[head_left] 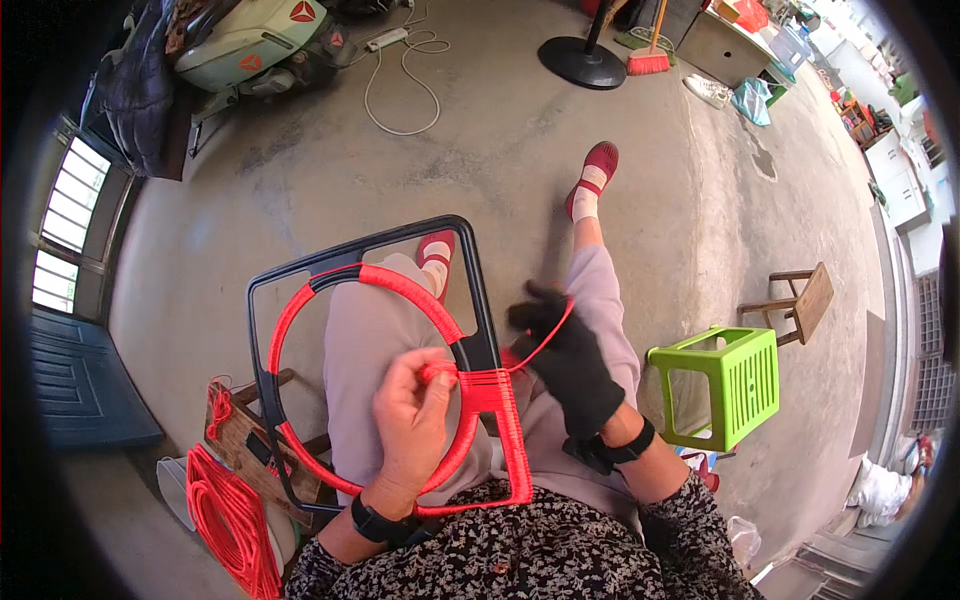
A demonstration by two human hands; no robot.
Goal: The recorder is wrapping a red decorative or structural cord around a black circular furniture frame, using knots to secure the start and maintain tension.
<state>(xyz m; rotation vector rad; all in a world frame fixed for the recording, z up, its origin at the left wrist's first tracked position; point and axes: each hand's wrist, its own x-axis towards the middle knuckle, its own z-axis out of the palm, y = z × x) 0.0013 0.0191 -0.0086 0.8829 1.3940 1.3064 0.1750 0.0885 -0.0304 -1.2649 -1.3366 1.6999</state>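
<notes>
A black rectangular frame (362, 240) with a round ring inside it rests over my lap. Red cord is wound tightly round much of the ring (420, 302) and along the lower right side of the frame; bare black stretches show in between. My left hand (412, 412), ungloved, is closed at the ring's right side, pinching a small bunch of red cord (438, 373). Just right of the frame is my right hand (572, 362) in a black glove, its fingers curled. A taut red strand (545, 340) runs from the wound side up to this hand.
Left of me, a big coil of red cord (232, 520) hangs over a pale bucket (175, 490), beside a wooden stool (255, 450) with cord on it. On the right stand a green plastic stool (745, 385) and a small wooden stool (810, 303). A scooter (250, 50) is at far left.
</notes>
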